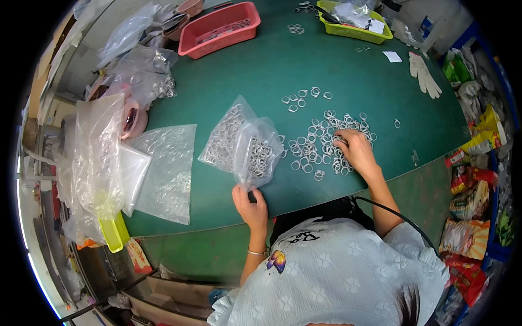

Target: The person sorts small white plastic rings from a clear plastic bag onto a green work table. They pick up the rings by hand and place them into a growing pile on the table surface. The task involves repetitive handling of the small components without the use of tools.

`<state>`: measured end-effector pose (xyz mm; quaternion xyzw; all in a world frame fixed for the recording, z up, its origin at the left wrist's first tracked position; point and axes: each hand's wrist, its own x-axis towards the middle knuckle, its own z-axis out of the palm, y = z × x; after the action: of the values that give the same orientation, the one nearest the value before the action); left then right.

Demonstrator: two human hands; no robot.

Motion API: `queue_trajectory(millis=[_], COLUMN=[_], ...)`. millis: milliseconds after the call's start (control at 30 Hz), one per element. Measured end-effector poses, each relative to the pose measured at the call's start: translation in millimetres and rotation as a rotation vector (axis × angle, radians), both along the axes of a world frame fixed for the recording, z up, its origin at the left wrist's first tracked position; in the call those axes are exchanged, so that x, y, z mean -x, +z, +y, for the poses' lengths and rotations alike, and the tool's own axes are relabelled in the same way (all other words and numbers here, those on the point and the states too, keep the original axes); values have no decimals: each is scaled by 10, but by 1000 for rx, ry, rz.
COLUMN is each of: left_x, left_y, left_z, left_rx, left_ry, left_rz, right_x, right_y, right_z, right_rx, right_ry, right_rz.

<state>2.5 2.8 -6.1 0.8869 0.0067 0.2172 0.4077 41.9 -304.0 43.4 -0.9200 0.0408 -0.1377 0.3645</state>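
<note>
At the near edge of the green bench [337, 70], the left hand [251, 205] pinches the bottom of a small clear bag [258, 152], its grip pressed together on the plastic so the bag stands up from the surface. The bag is partly filled with metal rings. Just behind and to the left of it lies a second clear bag of rings [222, 140], touching the first.

To the right, the right hand [356, 150] rests palm down on a loose spread of rings [321, 149] scattered over the bench, its fingers curled onto the rings at the heap's far side; whether the grip has closed on any ring I cannot tell. A smaller cluster of rings [302, 99] lies a little further out, apart from the main spread.

On the left of the bench lies a flat empty plastic bag [166, 171], with a stack of crumpled clear bags [100, 157] beside it at the edge. Further off, a white glove [424, 76] lies on the right. At the far side stand a red tray [220, 30] and a yellow-green tray [353, 24], a few stray rings between them.
</note>
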Motion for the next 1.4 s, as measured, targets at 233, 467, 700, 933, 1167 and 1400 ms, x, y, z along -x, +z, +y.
queue_trajectory(millis=[233, 467, 700, 933, 1167, 1400], left_x=[3, -5, 6, 12, -11, 0], left_y=[-3, 27, 62, 35, 54, 45], left_z=[-6, -18, -28, -36, -32, -21], left_rx=[-1, -14, 16, 83, 42, 21], left_ry=[0, 6, 13, 36, -5, 5], left_rz=[-14, -27, 5, 48, -1, 14], right_x=[-32, -156, -261, -307, -399, -377], right_y=[-28, 300, 184, -6, -128, -10], right_z=[-53, 848, 1039, 404, 253, 346], right_rx=[157, -224, -216, 275, 90, -129], right_ry=[-75, 160, 556, 242, 177, 295], right_rz=[-118, -573, -59, -173, -102, 46])
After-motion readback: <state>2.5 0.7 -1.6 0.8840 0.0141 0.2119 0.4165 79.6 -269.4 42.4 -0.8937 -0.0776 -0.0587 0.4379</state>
